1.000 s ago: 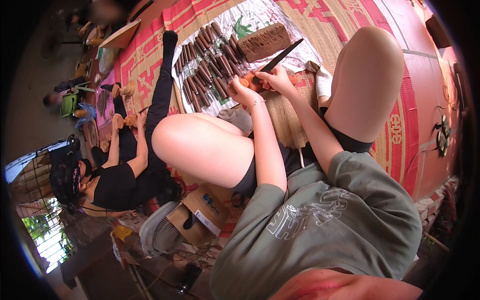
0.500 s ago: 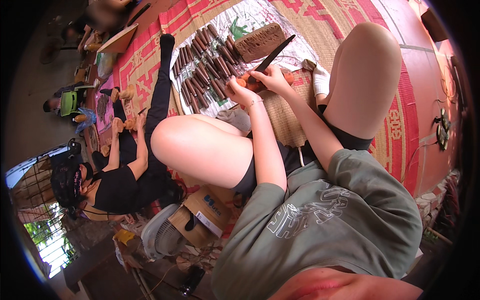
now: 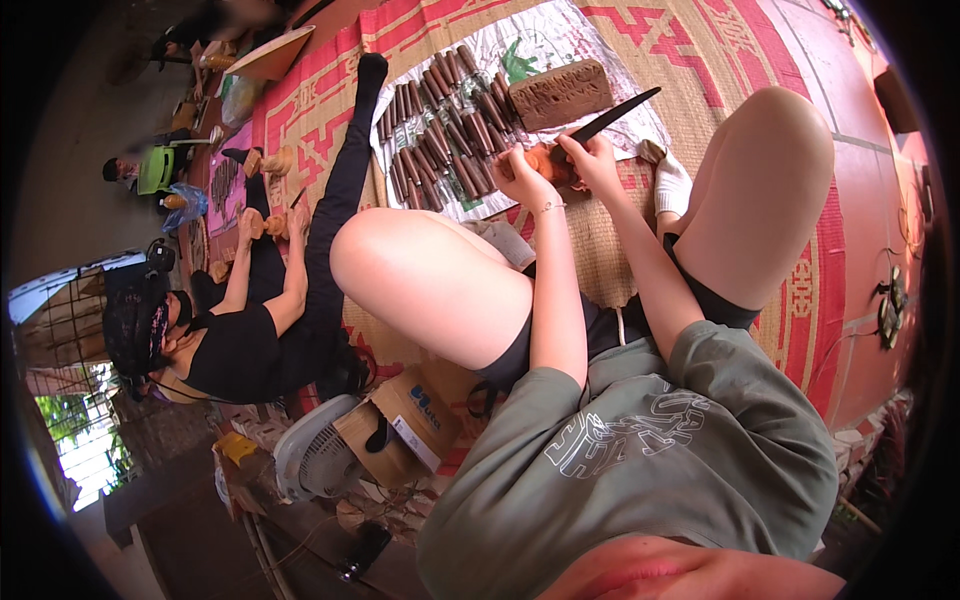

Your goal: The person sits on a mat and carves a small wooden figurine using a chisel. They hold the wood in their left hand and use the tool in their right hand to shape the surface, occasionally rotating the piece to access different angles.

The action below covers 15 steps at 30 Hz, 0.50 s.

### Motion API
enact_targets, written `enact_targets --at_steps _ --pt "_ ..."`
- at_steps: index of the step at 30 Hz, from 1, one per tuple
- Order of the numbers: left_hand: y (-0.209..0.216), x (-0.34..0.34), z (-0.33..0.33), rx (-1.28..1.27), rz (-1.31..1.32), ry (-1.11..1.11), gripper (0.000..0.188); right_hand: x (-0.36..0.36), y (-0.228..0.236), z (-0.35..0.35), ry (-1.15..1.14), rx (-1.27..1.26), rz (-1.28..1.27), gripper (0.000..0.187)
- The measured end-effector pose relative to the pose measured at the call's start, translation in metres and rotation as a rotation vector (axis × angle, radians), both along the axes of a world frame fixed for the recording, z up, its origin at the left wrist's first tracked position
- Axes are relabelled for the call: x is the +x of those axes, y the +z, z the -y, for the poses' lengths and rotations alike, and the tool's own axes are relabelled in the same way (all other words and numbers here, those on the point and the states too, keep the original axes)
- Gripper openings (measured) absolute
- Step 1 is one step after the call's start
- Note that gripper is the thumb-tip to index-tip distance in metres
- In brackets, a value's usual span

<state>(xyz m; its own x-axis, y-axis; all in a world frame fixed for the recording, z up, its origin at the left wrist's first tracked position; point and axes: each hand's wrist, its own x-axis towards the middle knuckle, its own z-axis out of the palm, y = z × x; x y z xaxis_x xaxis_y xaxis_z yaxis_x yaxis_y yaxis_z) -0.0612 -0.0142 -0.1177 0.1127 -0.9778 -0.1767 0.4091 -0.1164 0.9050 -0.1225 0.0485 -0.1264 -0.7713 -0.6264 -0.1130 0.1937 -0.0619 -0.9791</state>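
Side by side above the mat, both my hands are closed around an orange-brown carved wooden piece (image 3: 545, 156) and a long dark tapering blade (image 3: 622, 112). My left hand (image 3: 524, 181) grips the wooden piece, fingers curled. The blade sticks out up and to the right from my right hand (image 3: 592, 166), whose fingers wrap its near end; its handle is hidden. More of the reddish-brown wood shows beneath my hands. Just beyond them lie several brown-handled carving tools (image 3: 440, 130) in rows on a white sheet (image 3: 640, 135), beside a brown brick-like block (image 3: 562, 95).
A red-and-tan woven mat (image 3: 690, 60) spreads under me. At left a person (image 3: 235, 335) in black works on a wooden piece, one leg stretched toward the tools. A cardboard box (image 3: 405, 425) and a grey fan (image 3: 315, 450) stand near my left side. A cable runs along the right.
The whole view has shifted, so most things sit farther right. The blade lies at a flatter slant now. My hands still hold the wooden piece and the blade.
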Motion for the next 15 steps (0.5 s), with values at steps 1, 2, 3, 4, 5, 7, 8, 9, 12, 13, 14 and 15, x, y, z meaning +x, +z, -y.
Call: enact_targets --at_steps 1,2,3,4,5,7,8,9,12,13,14,15 --pt "0.005 -0.002 -0.002 -0.005 -0.071 -0.036 0.014 -0.004 -0.001 -0.001 0.000 0.003 -0.020 0.015" --pt "0.006 -0.002 -0.003 -0.010 -0.084 -0.028 0.014 -0.005 -0.002 -0.002 0.058 -0.041 0.031 0.016" --pt "0.007 -0.001 -0.003 -0.015 -0.097 -0.021 0.013 -0.004 -0.003 0.002 0.091 -0.069 0.057 0.017" --pt "0.007 -0.003 -0.003 -0.029 -0.091 -0.012 0.013 -0.005 -0.009 0.003 0.086 -0.077 0.075 0.017" --pt "0.006 -0.003 -0.001 -0.018 -0.091 -0.017 0.013 -0.005 -0.016 0.005 0.081 -0.085 0.094 0.018" --pt "0.005 -0.002 0.002 0.001 -0.113 0.007 0.012 -0.007 -0.027 0.006 0.052 -0.012 0.128 0.020" --pt "0.001 -0.001 0.005 -0.003 -0.099 0.006 0.012 -0.008 -0.031 0.006 0.034 0.027 0.144 0.021" --pt "-0.003 -0.001 0.007 -0.006 -0.084 0.003 0.012 -0.008 -0.036 0.007 0.001 0.011 0.183 0.023" --pt "-0.004 0.000 0.010 -0.005 -0.088 0.001 0.011 -0.003 -0.021 0.006 0.029 -0.003 0.163 0.022" --pt "-0.004 0.001 0.008 0.001 -0.095 -0.001 0.011 -0.001 -0.020 0.005 0.043 0.009 0.147 0.021" --pt "-0.006 0.001 0.010 0.003 -0.105 -0.005 0.011 0.001 -0.018 0.004 0.055 0.022 0.132 0.021" --pt "-0.007 0.002 0.013 0.005 -0.115 -0.009 0.011 0.001 -0.016 0.004 0.097 -0.010 0.122 0.020"
